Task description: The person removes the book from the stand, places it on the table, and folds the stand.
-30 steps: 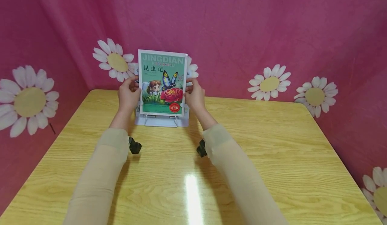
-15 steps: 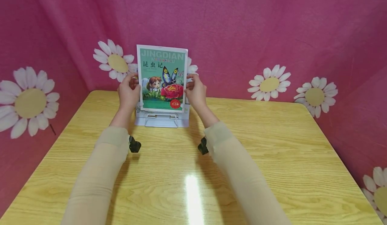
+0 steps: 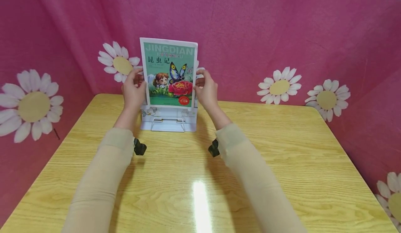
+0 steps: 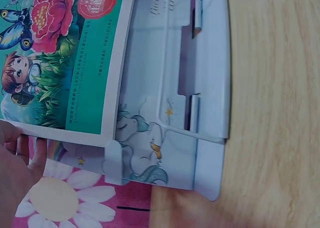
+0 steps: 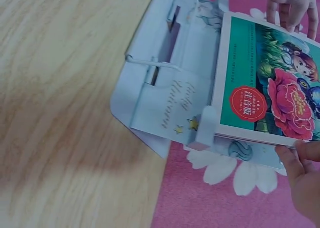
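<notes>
A picture book (image 3: 170, 76) with a green cover, a butterfly and a red flower stands upright, cover towards me, in front of a white book stand (image 3: 169, 114). My left hand (image 3: 134, 89) grips its left edge, thumb at the front. On the opposite edge, my right hand (image 3: 206, 89) pinches the book between thumb and fingers. The book's lower edge is well above the stand's wire support (image 3: 168, 125). In the left wrist view a unicorn print (image 4: 140, 138) shows on the stand's panel below the book. A white clip (image 5: 204, 128) of the stand sits close to the book's lower corner.
The stand rests on a wood-grain table (image 3: 282, 156) near its back edge. Behind hangs a pink curtain (image 3: 238, 34) with white daisies. Black wrist mounts (image 3: 140, 147) stick out inward from both sleeves.
Both hands have raised the book up and slightly towards me, away from the wire support. More of the stand's printed panel shows beneath it. The stand stays in place.
</notes>
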A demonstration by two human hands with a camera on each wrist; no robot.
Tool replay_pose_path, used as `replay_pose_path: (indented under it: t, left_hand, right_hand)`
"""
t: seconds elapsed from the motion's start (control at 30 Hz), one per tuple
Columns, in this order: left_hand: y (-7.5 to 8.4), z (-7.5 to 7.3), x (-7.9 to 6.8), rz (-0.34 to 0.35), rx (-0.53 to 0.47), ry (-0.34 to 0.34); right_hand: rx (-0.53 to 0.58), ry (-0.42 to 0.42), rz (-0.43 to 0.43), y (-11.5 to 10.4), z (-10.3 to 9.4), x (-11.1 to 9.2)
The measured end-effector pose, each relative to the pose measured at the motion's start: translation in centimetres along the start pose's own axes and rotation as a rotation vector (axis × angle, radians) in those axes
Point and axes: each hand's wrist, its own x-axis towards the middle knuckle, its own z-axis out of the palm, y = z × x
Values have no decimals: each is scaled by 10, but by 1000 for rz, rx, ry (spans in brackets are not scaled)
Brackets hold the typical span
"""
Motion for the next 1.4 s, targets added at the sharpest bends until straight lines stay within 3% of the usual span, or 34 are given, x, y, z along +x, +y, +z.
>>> replay_pose_path:
  t: [0.4,0.63,0.9,1.4]
  left_hand:
    - [22,-1,1,54,-42,-12]
    - [40,2,-7,64,-96,-62]
    - [64,4,-15,97,-96,-95]
    - [89,20,-45,174,-166,-123]
  right_hand:
    - [46,-8,-19,-10,-26,9]
    - [58,-40,11,-14,-53,5]
    - [89,-46,-26,-21,-84,2]
    - [111,-11,3,-14,-132,-16]
